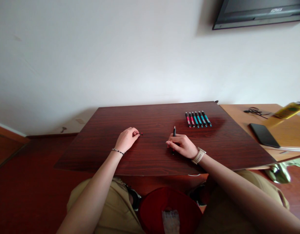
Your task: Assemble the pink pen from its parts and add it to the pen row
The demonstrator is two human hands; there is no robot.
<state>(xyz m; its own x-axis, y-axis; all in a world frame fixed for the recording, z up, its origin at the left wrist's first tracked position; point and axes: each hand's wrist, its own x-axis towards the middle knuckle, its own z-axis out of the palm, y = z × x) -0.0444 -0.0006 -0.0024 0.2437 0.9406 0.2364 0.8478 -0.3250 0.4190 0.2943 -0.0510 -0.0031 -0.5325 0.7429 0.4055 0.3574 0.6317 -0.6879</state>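
My right hand (183, 146) is closed around a black pen (174, 131), held upright over the table with its light tip pointing away from me. The pen's lower part is mostly hidden by my fingers. On the left, my left hand (127, 139) rests low at the tabletop, thumb and forefinger pinched together. Right at those fingertips is a tiny red and dark piece (141, 133); I cannot tell whether it is gripped or just beside them. Beyond my right hand lie several pens (198, 119) in a neat row, two with red barrels, the others teal.
The dark wood table (150, 162) stands against a white wall. Adjoining its right side, a lighter desk (238, 120) holds a black phone (264, 135), a coiled cable (256, 111) and a yellow can (290, 110). Below, between my legs, is a red bin (152, 208).
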